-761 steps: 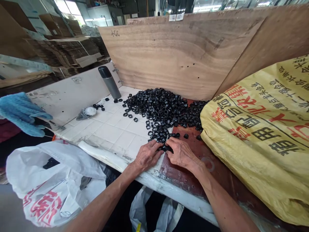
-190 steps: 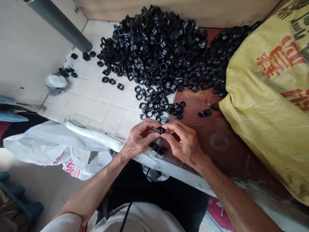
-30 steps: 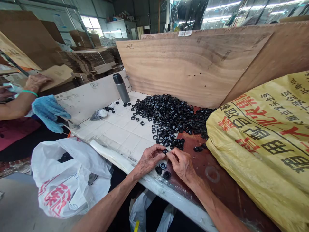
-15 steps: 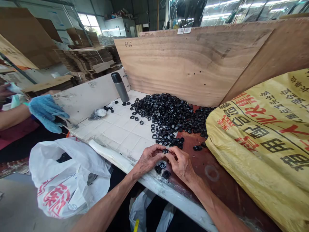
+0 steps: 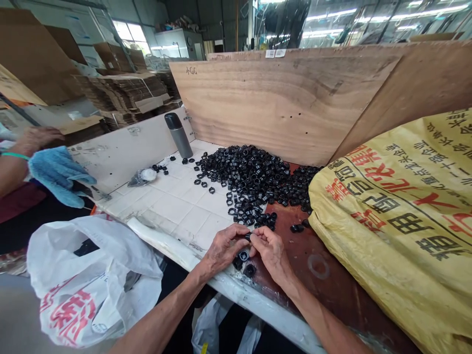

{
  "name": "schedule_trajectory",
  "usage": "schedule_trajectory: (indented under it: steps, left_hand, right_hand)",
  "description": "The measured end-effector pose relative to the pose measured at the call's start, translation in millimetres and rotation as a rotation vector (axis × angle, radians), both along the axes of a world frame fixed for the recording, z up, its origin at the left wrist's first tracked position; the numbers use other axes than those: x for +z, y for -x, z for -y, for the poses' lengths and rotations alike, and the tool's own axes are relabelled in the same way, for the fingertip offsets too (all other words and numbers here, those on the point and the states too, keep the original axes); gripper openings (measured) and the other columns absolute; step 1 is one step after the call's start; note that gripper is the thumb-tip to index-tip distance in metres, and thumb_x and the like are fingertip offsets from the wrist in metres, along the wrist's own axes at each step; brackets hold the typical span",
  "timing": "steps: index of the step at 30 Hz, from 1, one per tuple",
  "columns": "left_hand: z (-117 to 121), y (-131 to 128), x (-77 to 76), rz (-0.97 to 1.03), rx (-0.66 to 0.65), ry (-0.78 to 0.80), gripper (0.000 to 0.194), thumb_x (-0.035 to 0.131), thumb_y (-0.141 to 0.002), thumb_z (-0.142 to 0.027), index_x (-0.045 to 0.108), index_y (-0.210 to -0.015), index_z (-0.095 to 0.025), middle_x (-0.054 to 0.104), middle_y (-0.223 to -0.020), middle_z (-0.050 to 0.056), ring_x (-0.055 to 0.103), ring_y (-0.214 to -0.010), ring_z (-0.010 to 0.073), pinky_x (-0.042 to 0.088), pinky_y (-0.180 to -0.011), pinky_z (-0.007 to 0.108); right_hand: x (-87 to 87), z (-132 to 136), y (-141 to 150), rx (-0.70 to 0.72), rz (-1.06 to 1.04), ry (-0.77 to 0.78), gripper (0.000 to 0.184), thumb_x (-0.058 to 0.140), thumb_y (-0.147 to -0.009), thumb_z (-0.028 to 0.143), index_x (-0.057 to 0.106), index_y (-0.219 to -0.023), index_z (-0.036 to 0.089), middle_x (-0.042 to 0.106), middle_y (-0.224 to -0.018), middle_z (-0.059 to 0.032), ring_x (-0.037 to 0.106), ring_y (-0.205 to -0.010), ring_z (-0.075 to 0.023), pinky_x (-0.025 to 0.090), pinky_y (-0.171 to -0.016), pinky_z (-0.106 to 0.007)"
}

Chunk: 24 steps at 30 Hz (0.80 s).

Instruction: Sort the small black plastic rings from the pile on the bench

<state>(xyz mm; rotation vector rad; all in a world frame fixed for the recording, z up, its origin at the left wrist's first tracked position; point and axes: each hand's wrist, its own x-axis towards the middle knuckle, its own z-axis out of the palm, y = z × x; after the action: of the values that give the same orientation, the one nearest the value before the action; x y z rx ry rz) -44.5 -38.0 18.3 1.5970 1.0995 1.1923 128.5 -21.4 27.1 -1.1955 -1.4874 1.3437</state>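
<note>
Between the fingertips of both hands is a small black plastic ring, partly covered by the fingers. My left hand pinches it from the left, and my right hand grips it from the right. Just below the hands, near the table edge, lie a few black round parts, one with a pale grey face. Beyond my fingers a large heap of black rings spreads over the white tiled surface and the reddish-brown board.
A yellow woven sack lies at the right. A grey bottle stands by the low side board, near a small clear bag. A white plastic bag hangs at the left. Behind rises a wooden panel. A co-worker's hand is at far left.
My hands stay together on the ring, with small finger shifts. The camera view has turned slightly right. The co-worker's hand at far left has come further into view.
</note>
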Motion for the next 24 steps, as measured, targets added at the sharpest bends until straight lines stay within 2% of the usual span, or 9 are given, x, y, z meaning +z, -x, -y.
schedule_trajectory:
  steps: [2,4,6,9,11,13,17,21,24]
  left_hand:
    - [0.8,0.4,3.5,-0.086,-0.046,-0.048,0.020,0.062,-0.090,-0.029,0.068,-0.107,-0.019,0.068,-0.104,0.009,0.064,-0.098,0.0208,0.049,-0.091,0.035]
    - [1.1,-0.5,7.6,-0.111,-0.110,0.025,0.019,0.064,-0.088,-0.029,0.070,-0.102,-0.017,0.069,-0.097,0.007,0.064,-0.090,0.0197,0.050,-0.083,0.031]
    - [-0.4,-2.4,9.6,-0.140,-0.114,0.130,0.019,0.065,-0.086,-0.033,0.072,-0.093,-0.016,0.069,-0.087,0.005,0.062,-0.077,0.0170,0.048,-0.070,0.027]
    - [-7.0,-5.1,4.0,-0.212,0.108,0.153,0.024,0.066,-0.086,-0.037,0.071,-0.093,-0.015,0.062,-0.071,0.001,0.054,-0.062,0.0130,0.041,-0.059,0.024]
    - [-12.8,-5.8,-5.3,-0.277,0.292,0.087,0.025,0.064,-0.087,-0.033,0.069,-0.105,-0.016,0.056,-0.065,-0.002,0.050,-0.058,0.0124,0.041,-0.059,0.025]
    - [-17.6,-5.7,-15.9,-0.371,0.370,0.006,0.024,0.062,-0.088,-0.026,0.068,-0.109,-0.019,0.056,-0.068,-0.002,0.052,-0.060,0.0134,0.043,-0.062,0.026]
    - [-20.5,-5.1,-27.8,-0.512,0.373,-0.082,0.013,0.061,-0.087,-0.020,0.071,-0.095,-0.021,0.060,-0.088,0.005,0.061,-0.078,0.0174,0.047,-0.069,0.028]
    - [-17.0,-6.0,-24.5,-0.525,0.307,-0.117,0.009,0.059,-0.087,-0.018,0.068,-0.090,-0.021,0.061,-0.105,0.007,0.063,-0.085,0.0175,0.049,-0.074,0.029]
    - [-13.7,-7.4,-19.0,-0.548,0.248,-0.153,0.007,0.058,-0.086,-0.017,0.063,-0.089,-0.021,0.063,-0.093,0.004,0.062,-0.083,0.0178,0.048,-0.075,0.029]
  right_hand:
    - [1.1,-1.5,-2.0,0.045,-0.012,0.085,0.024,0.054,-0.091,0.039,0.058,-0.077,0.020,0.063,-0.054,0.0013,0.061,-0.050,-0.0159,0.050,-0.056,-0.026]
    - [-1.3,-5.3,-7.1,0.087,0.092,0.099,0.033,0.053,-0.092,0.043,0.056,-0.068,0.020,0.059,-0.050,0.0017,0.057,-0.043,-0.0146,0.047,-0.050,-0.025]
    - [-7.2,-10.7,-12.9,0.037,0.266,-0.069,0.031,0.054,-0.091,0.042,0.057,-0.068,0.020,0.059,-0.054,0.0010,0.057,-0.046,-0.0151,0.046,-0.051,-0.025]
    - [-19.6,-18.4,-17.8,-0.053,0.465,-0.481,0.017,0.055,-0.090,0.027,0.065,-0.100,0.018,0.065,-0.083,-0.0060,0.064,-0.074,-0.0202,0.052,-0.069,-0.030]
    - [-26.9,-21.6,-17.6,-0.022,0.555,-0.610,0.031,0.053,-0.089,0.019,0.060,-0.119,0.018,0.063,-0.099,-0.0096,0.064,-0.086,-0.0224,0.053,-0.077,-0.033]
    - [-31.3,-23.0,-16.0,-0.001,0.625,-0.639,0.032,0.053,-0.089,0.015,0.058,-0.121,0.019,0.060,-0.102,-0.0097,0.064,-0.087,-0.0225,0.053,-0.075,-0.033]
    - [-33.2,-21.9,-14.1,-0.020,0.644,-0.653,0.017,0.052,-0.089,0.014,0.060,-0.102,0.020,0.057,-0.099,-0.0078,0.062,-0.080,-0.0201,0.052,-0.068,-0.030]
    - [-31.9,-18.4,-15.3,0.005,0.594,-0.648,0.010,0.053,-0.089,0.015,0.058,-0.096,0.020,0.059,-0.095,-0.0070,0.063,-0.081,-0.0210,0.052,-0.070,-0.031]
    - [-29.3,-16.4,-15.2,-0.019,0.463,-0.573,0.009,0.057,-0.091,0.022,0.057,-0.100,0.021,0.063,-0.091,-0.0058,0.064,-0.080,-0.0203,0.053,-0.071,-0.030]
